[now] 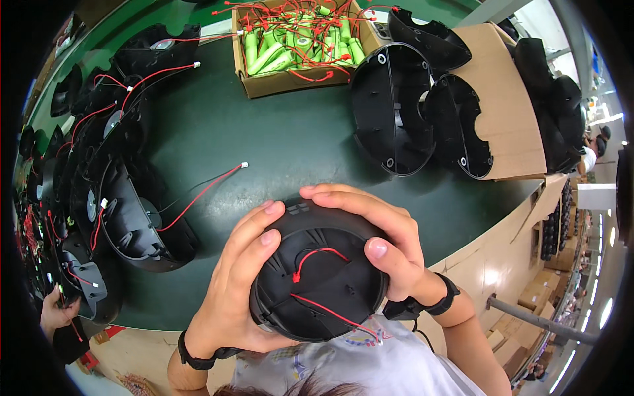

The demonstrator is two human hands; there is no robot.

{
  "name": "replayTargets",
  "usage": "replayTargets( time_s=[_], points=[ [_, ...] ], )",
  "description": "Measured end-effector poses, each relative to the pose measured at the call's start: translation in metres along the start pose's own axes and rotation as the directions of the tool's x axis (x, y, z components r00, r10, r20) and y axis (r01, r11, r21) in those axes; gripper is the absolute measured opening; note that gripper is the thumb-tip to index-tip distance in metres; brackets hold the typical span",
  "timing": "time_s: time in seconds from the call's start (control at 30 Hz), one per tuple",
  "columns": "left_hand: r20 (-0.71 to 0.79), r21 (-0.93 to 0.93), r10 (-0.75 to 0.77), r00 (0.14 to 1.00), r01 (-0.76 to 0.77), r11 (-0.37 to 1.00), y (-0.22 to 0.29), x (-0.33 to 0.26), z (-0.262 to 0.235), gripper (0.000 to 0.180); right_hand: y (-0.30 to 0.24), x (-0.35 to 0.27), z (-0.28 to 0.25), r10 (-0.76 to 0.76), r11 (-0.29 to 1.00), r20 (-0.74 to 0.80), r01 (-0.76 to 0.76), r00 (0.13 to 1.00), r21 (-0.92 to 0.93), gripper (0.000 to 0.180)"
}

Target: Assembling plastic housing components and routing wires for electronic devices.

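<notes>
A round black plastic housing [323, 264] is held between my two hands, close to my body at the table's near edge. My left hand [241, 277] wraps its left side, fingers over the rim and thumb low. On the right, my right hand [389, 237] grips it, with the thumb on the front rim and the fingers across the top. Two red wires cross the housing's inside; one ends in a red connector [296, 277], the other in a white connector [380, 342]. What lies behind the wires is hidden.
A cardboard box [264, 86] of green battery packs with red wires stands at the back. Black half shells [396, 112] lie right of it, beside a large carton [522, 125]. More wired black shells [132, 218] crowd the left, where another person's hand [58, 311] shows.
</notes>
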State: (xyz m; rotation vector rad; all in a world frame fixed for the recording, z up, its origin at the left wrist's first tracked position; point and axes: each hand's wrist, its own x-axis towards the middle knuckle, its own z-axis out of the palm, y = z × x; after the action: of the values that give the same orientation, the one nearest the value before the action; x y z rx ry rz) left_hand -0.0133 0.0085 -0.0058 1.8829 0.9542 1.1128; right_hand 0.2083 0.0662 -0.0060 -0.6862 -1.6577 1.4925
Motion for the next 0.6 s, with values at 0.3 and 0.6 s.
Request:
replayTargets(
  time_s=[0.3,0.6],
  points=[
    [-0.018,-0.001,0.003,1.000,-0.003,1.000,0.000,0.000,0.003,0.111,-0.006,-0.002,0.002,0.102,0.967,-0.139,-0.065,0.985,0.244,0.063],
    [0.005,-0.032,-0.021,1.000,0.021,0.999,-0.006,-0.006,-0.003,0.111,-0.020,0.002,-0.028,-0.303,0.946,-0.296,0.248,0.906,-0.210,0.030]
  ],
)
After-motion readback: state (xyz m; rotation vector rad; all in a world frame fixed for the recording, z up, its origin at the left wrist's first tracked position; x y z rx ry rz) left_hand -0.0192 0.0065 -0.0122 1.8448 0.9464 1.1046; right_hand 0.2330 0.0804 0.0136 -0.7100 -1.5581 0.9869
